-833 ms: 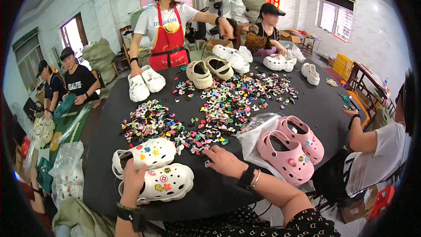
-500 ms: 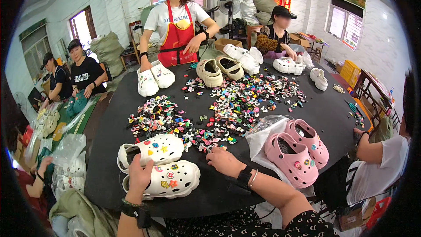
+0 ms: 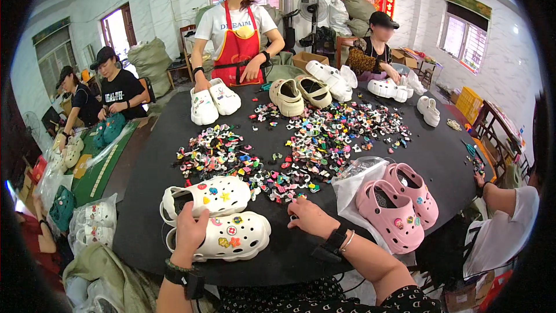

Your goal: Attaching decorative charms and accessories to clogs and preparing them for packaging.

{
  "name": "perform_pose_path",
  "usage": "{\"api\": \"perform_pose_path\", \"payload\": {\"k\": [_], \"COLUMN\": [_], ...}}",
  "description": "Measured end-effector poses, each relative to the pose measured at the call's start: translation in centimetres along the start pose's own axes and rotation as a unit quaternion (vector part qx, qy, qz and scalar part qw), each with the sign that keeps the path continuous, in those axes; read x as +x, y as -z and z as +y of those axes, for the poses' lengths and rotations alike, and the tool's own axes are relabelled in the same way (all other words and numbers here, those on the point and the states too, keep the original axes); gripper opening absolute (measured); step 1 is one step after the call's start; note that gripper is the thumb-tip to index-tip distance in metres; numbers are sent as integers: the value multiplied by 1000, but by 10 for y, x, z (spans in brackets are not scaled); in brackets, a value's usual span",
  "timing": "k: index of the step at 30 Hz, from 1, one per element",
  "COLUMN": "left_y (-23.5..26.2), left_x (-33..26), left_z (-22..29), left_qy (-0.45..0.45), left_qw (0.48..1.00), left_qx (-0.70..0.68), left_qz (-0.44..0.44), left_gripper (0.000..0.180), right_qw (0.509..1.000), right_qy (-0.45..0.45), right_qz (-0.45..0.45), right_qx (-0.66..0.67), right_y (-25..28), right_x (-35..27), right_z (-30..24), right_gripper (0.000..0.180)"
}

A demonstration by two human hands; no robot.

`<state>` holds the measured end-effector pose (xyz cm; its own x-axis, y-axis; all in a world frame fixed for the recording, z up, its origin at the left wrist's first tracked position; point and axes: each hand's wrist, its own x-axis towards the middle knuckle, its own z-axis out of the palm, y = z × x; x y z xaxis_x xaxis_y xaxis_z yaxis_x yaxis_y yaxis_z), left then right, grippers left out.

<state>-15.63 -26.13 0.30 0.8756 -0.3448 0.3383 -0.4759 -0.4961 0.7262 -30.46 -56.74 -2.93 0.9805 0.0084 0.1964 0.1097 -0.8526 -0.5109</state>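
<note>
The left hand [image 3: 191,233] rests on the heel end of the nearer white clog [image 3: 223,236], its fingers wrapped over the upper edge and closed on the shoe; this clog lies on its sole at the near edge of the dark round counter [image 3: 145,197], carrying several coloured charms on its top. A second white clog [image 3: 205,197], likewise decorated, lies just beyond it, the two side by side and touching or nearly so. The right hand [image 3: 310,217] lies palm down on the counter to the right of the clogs, at the near fringe of the spread of loose coloured charms [image 3: 289,150]; its fingertips are bent together at the pile, but whether they pinch a charm cannot be told. A black wristband sits on each wrist. A pair of pink clogs [image 3: 399,203] rests on a clear plastic bag [image 3: 359,177] further right, apart from the hand. Other people stand or sit around the counter's far side with white and beige clogs before them.
</note>
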Motion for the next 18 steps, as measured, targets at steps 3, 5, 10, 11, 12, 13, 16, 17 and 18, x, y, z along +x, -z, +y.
{"api": "perform_pose_path", "payload": {"k": [3, 5, 10, 11, 12, 13, 16, 17, 18], "left_y": [-2, -1, -1, -2, -3, -3, 0, 0, 1], "left_x": [-1, 0, -1, -1, -1, -1, -1, 0, 0], "left_z": [-2, 0, 2, -2, -6, -6, 5, 6, 7], "left_qy": [-2, -6, -9, -8, -15, -22, -3, -2, 0], "left_qw": [1000, 1000, 1000, 1000, 1000, 1000, 1000, 1000, 1000], "left_qx": [12, 12, -25, -25, -16, -8, -7, -7, 2], "left_qz": [10, 11, -1, 2, 8, 14, -1, 0, -2], "left_gripper": [38, 37, 36, 36, 35, 34, 34, 34, 35], "right_qw": [999, 999, 999, 998, 998, 998, 997, 998, 997], "right_qy": [-20, -25, -19, -18, -17, -16, -25, -4, 17], "right_qz": [-35, -34, -44, -50, -56, -56, -45, -28, -12], "right_qx": [-3, 0, -18, -17, -15, -16, -51, -62, -73], "right_y": [1, -1, 5, 6, 7, 6, 4, 6, 7], "right_x": [2, 3, 4, 3, 3, 2, 0, -2, -2], "right_z": [4, 7, 3, 2, 1, 1, -2, -6, -8], "right_gripper": [35, 32, 26, 24, 21, 21, 12, 9, 7]}}
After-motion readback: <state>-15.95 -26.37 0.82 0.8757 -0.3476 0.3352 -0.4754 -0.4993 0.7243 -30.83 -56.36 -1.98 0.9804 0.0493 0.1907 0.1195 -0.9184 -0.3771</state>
